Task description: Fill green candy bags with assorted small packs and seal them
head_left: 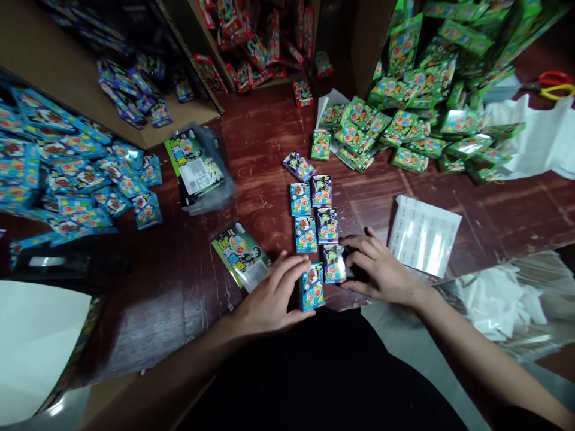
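Small printed cardboard boxes lie in two columns at the middle of the table. My left hand (279,292) is closed on the lowest blue box (312,287), fingers at its top edge and thumb at its bottom corner. Curled around the right end of the lowest purple box (334,264) is my right hand (384,269). Above sit a second blue box (306,234) and a third blue box (300,199). Two more purple boxes, a middle purple box (327,225) and an upper purple box (322,191), stand beside them. A tilted purple box (298,166) tops the columns.
Piles of blue boxes (81,179) lie left and green boxes (404,131) right. Cartons behind hold purple boxes (130,90) and red boxes (251,42). Printed bags (197,167), a single printed bag (238,251), a sticker sheet (424,233) and scissors (550,87) are around.
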{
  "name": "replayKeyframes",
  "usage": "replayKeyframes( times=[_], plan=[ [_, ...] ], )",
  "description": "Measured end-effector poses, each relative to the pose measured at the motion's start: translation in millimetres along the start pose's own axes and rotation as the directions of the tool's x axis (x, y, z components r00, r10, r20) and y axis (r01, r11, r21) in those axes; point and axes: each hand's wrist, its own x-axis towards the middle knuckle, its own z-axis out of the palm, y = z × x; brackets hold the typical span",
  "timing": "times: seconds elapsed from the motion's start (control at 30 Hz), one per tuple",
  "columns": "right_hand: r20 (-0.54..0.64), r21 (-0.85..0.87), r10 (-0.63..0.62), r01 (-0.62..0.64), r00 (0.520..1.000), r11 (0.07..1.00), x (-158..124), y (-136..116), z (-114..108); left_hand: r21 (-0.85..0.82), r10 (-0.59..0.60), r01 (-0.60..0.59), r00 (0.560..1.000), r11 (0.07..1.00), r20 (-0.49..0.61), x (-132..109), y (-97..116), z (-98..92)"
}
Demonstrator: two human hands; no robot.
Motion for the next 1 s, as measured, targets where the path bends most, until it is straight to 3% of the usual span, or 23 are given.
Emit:
replayKeyframes(
  times=[0.1,0.2,0.27,0.37,0.43,0.5,0.57,0.63,0.7,0.73,0.77,0.83,0.93,1.0],
  plan=[
    [0.008,0.0,-0.035,0.035,0.999,0.999,-3.1,-4.3,-3.1,0.296,0.048,-0.046,0.999,0.954,0.0,-1.9,-5.0,5.3],
    [-0.016,0.024,-0.07,0.07,0.997,0.997,3.6,-1.9,-13.1,0.464,-0.021,0.064,0.995,0.884,-0.097,-3.2,-7.8,7.3],
    [-0.087,0.011,-0.08,0.082,0.993,0.997,24.6,4.2,-28.0,0.508,-0.02,0.076,0.993,0.858,-0.114,-1.5,-5.6,3.5],
    [-0.176,-0.111,-0.16,0.142,0.971,0.984,88.2,17.5,-59.3,0.534,-0.028,0.079,0.994,0.842,-0.103,2.3,1.5,-15.2],
    [-0.134,-0.207,-0.248,0.218,0.959,0.954,143.2,30.1,-76.4,0.552,-0.084,0.162,0.983,0.818,-0.164,3.1,-0.9,-37.8],
    [0.003,-0.259,-0.28,0.271,0.96,0.927,195.1,44.3,-84.1,0.584,-0.154,0.29,0.95,0.758,-0.272,-1.8,-16.1,-69.4],
    [0.213,-0.254,-0.274,0.324,0.938,0.911,235.4,58.2,-82.0,0.61,-0.237,0.452,0.884,0.651,-0.403,-17.7,-43.7,-110.1],
    [0.368,-0.245,-0.237,0.339,0.899,0.908,262.3,72.5,-74.1,0.609,-0.333,0.61,0.79,0.507,-0.514,-46.2,-76.4,-156.7],
    [0.397,-0.265,-0.228,0.349,0.889,0.899,277.6,86.8,-65.6,0.6,-0.459,0.707,0.704,0.375,-0.542,-79.7,-106.3,-200.7],
    [0.39,-0.272,-0.233,0.353,0.891,0.895,281.3,93.0,-62.5,0.602,-0.502,0.717,0.687,0.351,-0.526,-94.1,-119.2,-218.6],
    [0.369,-0.285,-0.233,0.348,0.9,0.893,282.9,97.7,-60.7,0.614,-0.535,0.706,0.69,0.352,-0.487,-105.0,-130.9,-232.7],
    [0.317,-0.316,-0.209,0.311,0.925,0.896,281.1,101.9,-60.5,0.647,-0.566,0.634,0.743,0.424,-0.358,-113.6,-152.2,-248.3],
    [0.261,-0.359,-0.146,0.236,0.954,0.903,272.2,97.8,-65.7,0.664,-0.543,0.494,0.825,0.561,-0.156,-100.6,-179.9,-247.2],
    [0.251,-0.362,-0.133,0.22,0.959,0.906,261.6,92.1,-70.4,0.663,-0.518,0.443,0.85,0.603,-0.097,-87.4,-194.0,-239.7]
  ],
)
